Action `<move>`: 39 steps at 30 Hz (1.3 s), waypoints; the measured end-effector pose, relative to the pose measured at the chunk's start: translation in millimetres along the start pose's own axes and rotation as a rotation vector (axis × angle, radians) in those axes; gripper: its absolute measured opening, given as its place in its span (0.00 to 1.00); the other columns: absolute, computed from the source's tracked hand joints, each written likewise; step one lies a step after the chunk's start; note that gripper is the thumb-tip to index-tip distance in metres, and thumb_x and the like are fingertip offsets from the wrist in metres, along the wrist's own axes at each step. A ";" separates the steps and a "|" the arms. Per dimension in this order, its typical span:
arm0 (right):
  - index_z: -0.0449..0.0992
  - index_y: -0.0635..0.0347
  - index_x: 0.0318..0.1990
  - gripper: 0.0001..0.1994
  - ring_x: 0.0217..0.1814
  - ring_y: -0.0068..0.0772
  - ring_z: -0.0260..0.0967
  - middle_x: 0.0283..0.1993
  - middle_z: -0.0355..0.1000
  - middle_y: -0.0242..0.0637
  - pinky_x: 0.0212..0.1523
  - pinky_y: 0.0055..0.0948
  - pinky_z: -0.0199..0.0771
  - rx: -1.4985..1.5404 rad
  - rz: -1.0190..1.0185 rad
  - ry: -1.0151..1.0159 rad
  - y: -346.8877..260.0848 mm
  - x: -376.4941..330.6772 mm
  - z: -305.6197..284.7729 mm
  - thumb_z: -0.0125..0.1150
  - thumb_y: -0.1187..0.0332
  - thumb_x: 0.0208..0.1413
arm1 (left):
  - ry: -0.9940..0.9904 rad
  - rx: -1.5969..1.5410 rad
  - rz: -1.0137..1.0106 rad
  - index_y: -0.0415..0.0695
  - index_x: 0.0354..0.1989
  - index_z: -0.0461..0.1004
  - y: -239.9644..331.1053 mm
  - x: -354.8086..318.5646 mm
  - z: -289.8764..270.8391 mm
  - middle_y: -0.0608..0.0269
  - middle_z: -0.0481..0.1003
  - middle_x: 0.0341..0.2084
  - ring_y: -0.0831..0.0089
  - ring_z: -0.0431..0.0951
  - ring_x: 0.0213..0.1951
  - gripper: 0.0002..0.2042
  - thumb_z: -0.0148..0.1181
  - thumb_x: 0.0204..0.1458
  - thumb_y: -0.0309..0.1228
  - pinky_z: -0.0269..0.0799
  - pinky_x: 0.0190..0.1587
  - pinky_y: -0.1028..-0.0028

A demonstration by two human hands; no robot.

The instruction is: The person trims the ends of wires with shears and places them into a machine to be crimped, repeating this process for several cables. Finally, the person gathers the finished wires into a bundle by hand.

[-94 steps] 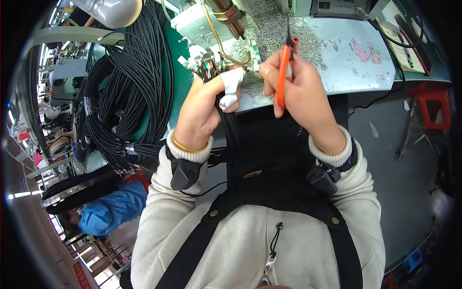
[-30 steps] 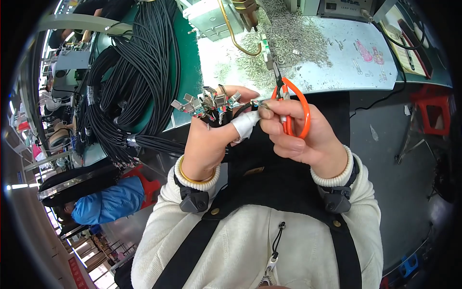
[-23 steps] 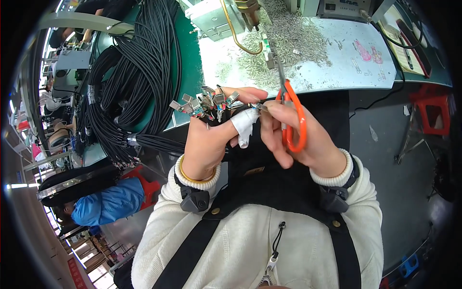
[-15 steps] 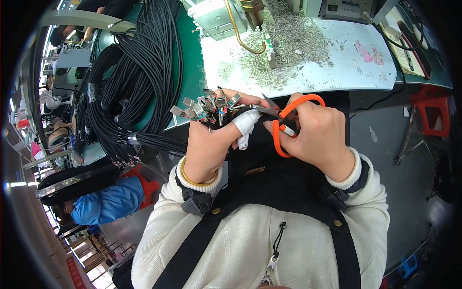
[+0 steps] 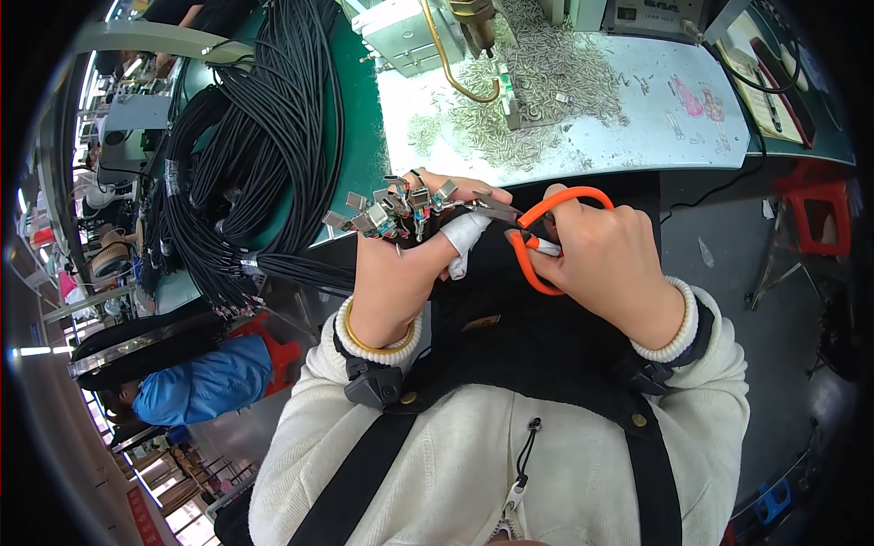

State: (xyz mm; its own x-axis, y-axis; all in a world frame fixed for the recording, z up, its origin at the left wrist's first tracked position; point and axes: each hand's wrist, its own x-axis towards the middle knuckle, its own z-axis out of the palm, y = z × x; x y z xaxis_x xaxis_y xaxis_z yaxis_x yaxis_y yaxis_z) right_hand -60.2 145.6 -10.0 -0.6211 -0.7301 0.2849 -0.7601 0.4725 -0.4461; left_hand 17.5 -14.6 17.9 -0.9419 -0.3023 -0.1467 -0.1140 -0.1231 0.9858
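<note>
Left hand: your left hand (image 5: 401,273) is closed around a bunch of metal connector ends (image 5: 387,211), which fan out at 11 o'clock from your knuckles; one finger wears a white bandage wrap (image 5: 462,238).
Right hand: your right hand (image 5: 605,264) is clamped on orange-handled scissors (image 5: 535,238), fingers through the loops.
Scissors: the blades point toward 9 o'clock and meet the connector ends at your left fingertips; whether the blades are apart cannot be told.
Cables: black cables (image 5: 246,173) run from your left hand toward 9 o'clock and pile in thick loops on the green bench (image 5: 360,136).
Bench top: at 12 o'clock a white mat (image 5: 655,118) carries a scatter of small metal parts (image 5: 537,82).
Nearby: at 8 o'clock, a person in a blue top (image 5: 205,387) is below the bench.
</note>
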 end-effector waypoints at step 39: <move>0.69 0.66 0.28 0.01 0.15 0.15 0.62 0.15 0.64 0.27 0.17 0.15 0.57 1.087 0.200 -0.059 -3.3 16.2 -2.1 0.55 0.79 0.47 | -0.225 0.173 -0.335 0.36 0.34 0.72 -4.4 4.5 4.0 0.61 0.73 0.30 0.79 0.72 0.30 0.08 0.57 0.44 0.22 0.67 0.31 0.80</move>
State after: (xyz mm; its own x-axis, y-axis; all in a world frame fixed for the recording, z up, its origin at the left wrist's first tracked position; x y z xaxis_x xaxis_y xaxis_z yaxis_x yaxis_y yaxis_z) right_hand -68.1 133.3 -2.2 -0.6815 -0.7254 0.0966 -0.0562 -0.0797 -0.9952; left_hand 12.5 -11.6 13.3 -0.8870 -0.0571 -0.4582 -0.4583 -0.0134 0.8887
